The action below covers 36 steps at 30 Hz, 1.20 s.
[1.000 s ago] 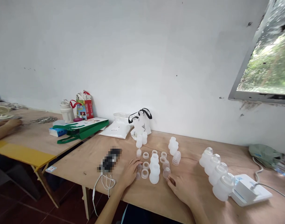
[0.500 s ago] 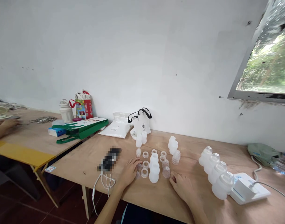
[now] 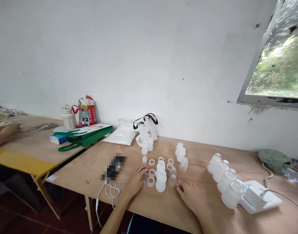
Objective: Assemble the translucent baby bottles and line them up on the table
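Note:
My left hand (image 3: 136,181) lies on the plywood table (image 3: 90,165), its fingertips beside a small clear plastic cup (image 3: 145,175) and a translucent plastic ring (image 3: 151,181). My right hand (image 3: 189,196) rests with its fingertips just below another clear cup (image 3: 172,180). Neither hand appears to hold anything. Between them stands a translucent white plastic bottle body (image 3: 161,185). More rings and bottle parts (image 3: 180,152) stand beyond it, and several white bottles (image 3: 226,182) lie in a row to the right.
A pixelated-out black device (image 3: 113,168) with white cables lies left of my hand. A white base unit (image 3: 258,196) sits at right. White bags stand by the wall. On a neighbouring table, a co-worker's hand (image 3: 9,129) is near loose metal parts (image 3: 44,126).
The whole view has drifted slightly. My hands have barely moved, and the plastic parts on the table stand as before.

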### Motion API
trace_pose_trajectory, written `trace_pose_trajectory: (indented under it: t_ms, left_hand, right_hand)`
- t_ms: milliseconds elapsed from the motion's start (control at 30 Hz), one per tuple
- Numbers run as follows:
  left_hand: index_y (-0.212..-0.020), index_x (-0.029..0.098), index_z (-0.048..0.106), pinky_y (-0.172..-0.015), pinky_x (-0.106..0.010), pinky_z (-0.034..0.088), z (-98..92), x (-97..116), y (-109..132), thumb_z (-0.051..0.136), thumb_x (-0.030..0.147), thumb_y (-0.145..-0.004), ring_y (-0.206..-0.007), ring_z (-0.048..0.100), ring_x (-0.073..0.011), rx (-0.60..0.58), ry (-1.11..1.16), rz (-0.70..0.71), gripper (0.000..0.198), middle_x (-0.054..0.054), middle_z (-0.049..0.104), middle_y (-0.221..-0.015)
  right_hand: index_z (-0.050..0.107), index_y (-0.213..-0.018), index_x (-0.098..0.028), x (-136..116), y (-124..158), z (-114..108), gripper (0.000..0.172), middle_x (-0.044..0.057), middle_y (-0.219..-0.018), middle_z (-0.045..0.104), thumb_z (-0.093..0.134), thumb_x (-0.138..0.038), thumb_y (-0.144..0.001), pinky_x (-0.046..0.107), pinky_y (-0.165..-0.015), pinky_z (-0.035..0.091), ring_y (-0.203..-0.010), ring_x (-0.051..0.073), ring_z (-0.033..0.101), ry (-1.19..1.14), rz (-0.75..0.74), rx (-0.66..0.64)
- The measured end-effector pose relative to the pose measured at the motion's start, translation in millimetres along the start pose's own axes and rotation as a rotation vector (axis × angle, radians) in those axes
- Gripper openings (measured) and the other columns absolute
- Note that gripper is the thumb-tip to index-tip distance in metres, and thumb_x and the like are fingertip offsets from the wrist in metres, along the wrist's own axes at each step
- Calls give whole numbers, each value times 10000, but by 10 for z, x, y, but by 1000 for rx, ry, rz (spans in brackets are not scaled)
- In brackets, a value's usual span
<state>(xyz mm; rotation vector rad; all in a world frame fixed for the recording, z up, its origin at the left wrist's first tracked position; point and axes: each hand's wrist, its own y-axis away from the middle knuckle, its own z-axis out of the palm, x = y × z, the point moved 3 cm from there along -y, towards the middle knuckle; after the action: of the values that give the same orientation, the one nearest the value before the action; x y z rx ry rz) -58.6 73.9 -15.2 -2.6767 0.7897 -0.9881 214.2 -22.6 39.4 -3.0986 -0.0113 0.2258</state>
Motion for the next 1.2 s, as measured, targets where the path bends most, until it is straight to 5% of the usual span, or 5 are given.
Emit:
trace_pose_trajectory:
  t_ms: [533, 633, 733, 967, 1200]
  left_hand:
    - [-1326, 194, 679, -1200, -505, 362, 103, -2, -52, 419, 31, -890, -1369, 531, -273, 20, -18, -13, 534, -112, 622, -1442]
    - [-1291, 189, 648, -1105, -430, 454, -13, 95, -51, 386, 146, -986, -1235, 618, -248, 137, 130, -80, 404, -108, 676, -1335]
    - [-1051, 178, 662, -871, -356, 517, -211, 219, -31, 366, 414, -1069, -921, 668, -233, 200, 216, -190, 378, -71, 730, -1008]
    - [-1019, 194, 690, -727, -293, 421, -411, 493, 69, 686, 568, -892, -796, 594, -202, -211, 179, -151, 394, 0, 683, -866]
    - [-1099, 221, 726, -844, -324, 429, -193, 530, 66, 719, 301, -832, -956, 617, -238, -291, 144, -115, 280, -49, 687, -1106]
  right_hand:
    - [677, -894, -206, 18, -20, 59, 326, 42, -945, 774, 409, -229, -1080, 306, -685, 342, -909, 238, 718, -46, 1, -14]
    - [679, -919, -209, 37, -32, 81, 305, 42, -966, 778, 420, -233, -1078, 304, -687, 345, -924, 240, 718, -41, -2, -22]
    - [682, -931, -214, 53, -44, 98, 306, 41, -967, 783, 417, -247, -1080, 302, -681, 347, -918, 239, 724, -32, -4, -26]
    - [700, -918, -212, 74, -57, 132, 307, 48, -947, 782, 433, -243, -1068, 306, -681, 357, -895, 242, 725, -46, -1, -7]
    - [680, -868, -215, 95, -67, 170, 288, 45, -895, 765, 463, -255, -1053, 299, -657, 335, -855, 233, 708, -75, -25, 48]
